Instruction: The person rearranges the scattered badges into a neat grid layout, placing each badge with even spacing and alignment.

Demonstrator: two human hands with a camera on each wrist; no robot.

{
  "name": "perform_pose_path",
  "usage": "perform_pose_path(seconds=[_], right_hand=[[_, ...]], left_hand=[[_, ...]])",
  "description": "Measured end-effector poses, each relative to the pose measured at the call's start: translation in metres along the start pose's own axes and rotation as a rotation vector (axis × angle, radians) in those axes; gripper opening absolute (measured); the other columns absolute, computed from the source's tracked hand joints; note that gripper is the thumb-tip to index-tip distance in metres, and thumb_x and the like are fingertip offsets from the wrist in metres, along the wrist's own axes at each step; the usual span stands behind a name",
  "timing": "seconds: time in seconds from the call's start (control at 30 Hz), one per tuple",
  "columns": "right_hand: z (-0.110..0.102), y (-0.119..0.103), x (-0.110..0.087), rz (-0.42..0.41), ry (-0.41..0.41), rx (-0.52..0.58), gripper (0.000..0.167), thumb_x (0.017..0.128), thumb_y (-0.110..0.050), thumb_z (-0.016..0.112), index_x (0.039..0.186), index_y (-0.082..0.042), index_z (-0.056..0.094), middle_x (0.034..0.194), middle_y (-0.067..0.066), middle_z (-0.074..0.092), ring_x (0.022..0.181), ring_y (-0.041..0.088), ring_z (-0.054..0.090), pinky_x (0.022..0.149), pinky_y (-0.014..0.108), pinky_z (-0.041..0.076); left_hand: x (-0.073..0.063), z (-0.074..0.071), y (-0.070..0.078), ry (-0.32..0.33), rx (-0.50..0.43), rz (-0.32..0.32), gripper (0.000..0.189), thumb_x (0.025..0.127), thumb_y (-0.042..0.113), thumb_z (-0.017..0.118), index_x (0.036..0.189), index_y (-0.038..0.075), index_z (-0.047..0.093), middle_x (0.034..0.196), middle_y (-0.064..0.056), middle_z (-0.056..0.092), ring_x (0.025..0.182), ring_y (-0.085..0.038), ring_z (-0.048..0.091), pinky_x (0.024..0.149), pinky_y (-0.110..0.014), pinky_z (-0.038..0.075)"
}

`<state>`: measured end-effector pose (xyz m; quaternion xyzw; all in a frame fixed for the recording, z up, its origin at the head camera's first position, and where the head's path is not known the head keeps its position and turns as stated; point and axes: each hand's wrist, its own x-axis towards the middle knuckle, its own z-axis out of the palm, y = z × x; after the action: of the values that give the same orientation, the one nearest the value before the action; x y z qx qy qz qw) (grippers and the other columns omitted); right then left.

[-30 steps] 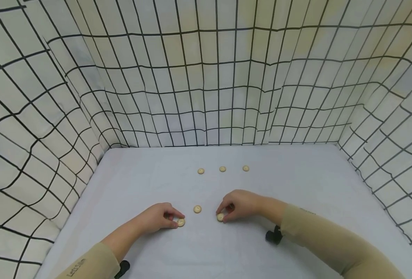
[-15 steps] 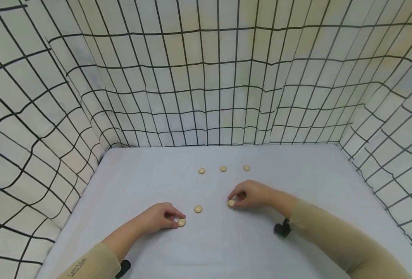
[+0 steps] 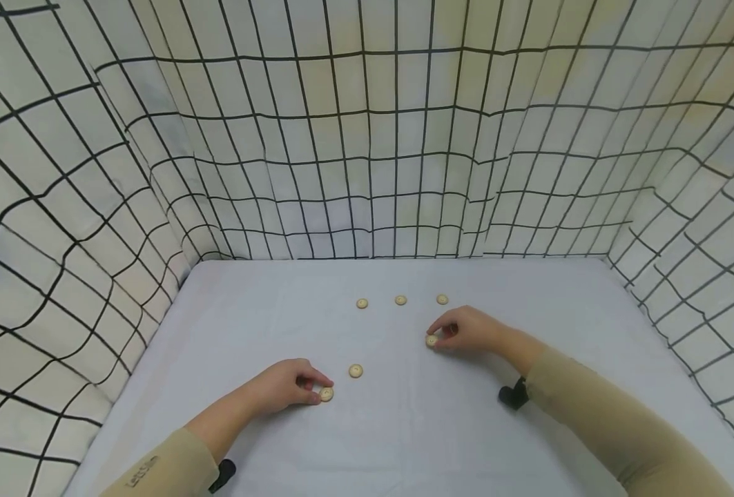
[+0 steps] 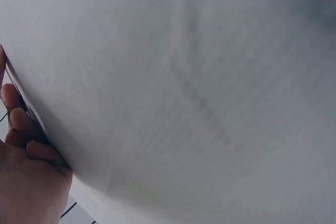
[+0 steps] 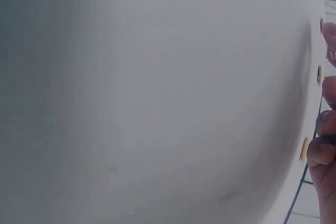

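Between thumb and forefinger of my left hand [image 3: 286, 388] is the edge of a pale wooden button [image 3: 326, 394], flat on the white table [image 3: 261, 310]. My right hand [image 3: 469, 330] pinches another button [image 3: 431, 341] at the table surface, farther forward and to the right. A loose button [image 3: 355, 371] lies between the hands, nearer the left one. In the left wrist view the left hand [image 4: 31, 182] shows curled fingers, its button hidden. At the right wrist view's edge, part of the right hand [image 5: 324, 153] appears beside button edges [image 5: 304, 149].
Three more buttons lie in a row at the back: left [image 3: 362, 304], middle [image 3: 400, 300] and right [image 3: 442, 299], the last close beyond my right hand. A white backdrop with a black grid [image 3: 398, 138] encloses the back and both sides of the table.
My right hand has slid its button forward and to the right, toward the back row. My left hand stays on its button; the view has shifted slightly.
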<state>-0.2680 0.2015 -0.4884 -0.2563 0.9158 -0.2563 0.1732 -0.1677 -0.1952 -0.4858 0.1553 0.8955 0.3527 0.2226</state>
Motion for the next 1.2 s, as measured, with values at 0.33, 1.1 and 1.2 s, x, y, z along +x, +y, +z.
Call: perform_pose_path(seconds=[0.33,1.1,1.2], right_hand=[[-0.016,0.016,0.003,0.111,0.048,0.025,0.023,0.085,-0.034,0.079,0.107,-0.028,0.076,0.090,-0.004,0.062,0.086,0.017,0.053,0.077,0.036,0.045],[-0.027,0.037,0.006,0.140,0.069,0.024,0.028,0.086,-0.030,0.078,0.113,-0.021,0.076,0.089,-0.001,0.061,0.085,0.018,0.052,0.073,0.034,0.043],[-0.028,0.037,0.007,0.148,0.064,0.033,0.029,0.086,-0.031,0.078,0.114,-0.021,0.076,0.090,0.000,0.061,0.086,0.019,0.052,0.073,0.034,0.044]], left_hand=[[-0.002,-0.001,0.002,0.009,0.005,0.003,0.021,0.083,0.023,0.082,0.103,0.028,0.078,0.082,0.004,0.056,0.080,-0.015,0.050,0.069,-0.029,0.041],[-0.003,0.000,0.002,0.012,-0.020,-0.001,0.021,0.082,0.021,0.082,0.101,0.028,0.078,0.083,0.003,0.055,0.080,-0.016,0.050,0.068,-0.029,0.041],[-0.002,0.000,0.002,0.013,-0.021,0.002,0.022,0.082,0.021,0.082,0.102,0.028,0.078,0.082,0.003,0.055,0.080,-0.016,0.050,0.068,-0.029,0.041]])
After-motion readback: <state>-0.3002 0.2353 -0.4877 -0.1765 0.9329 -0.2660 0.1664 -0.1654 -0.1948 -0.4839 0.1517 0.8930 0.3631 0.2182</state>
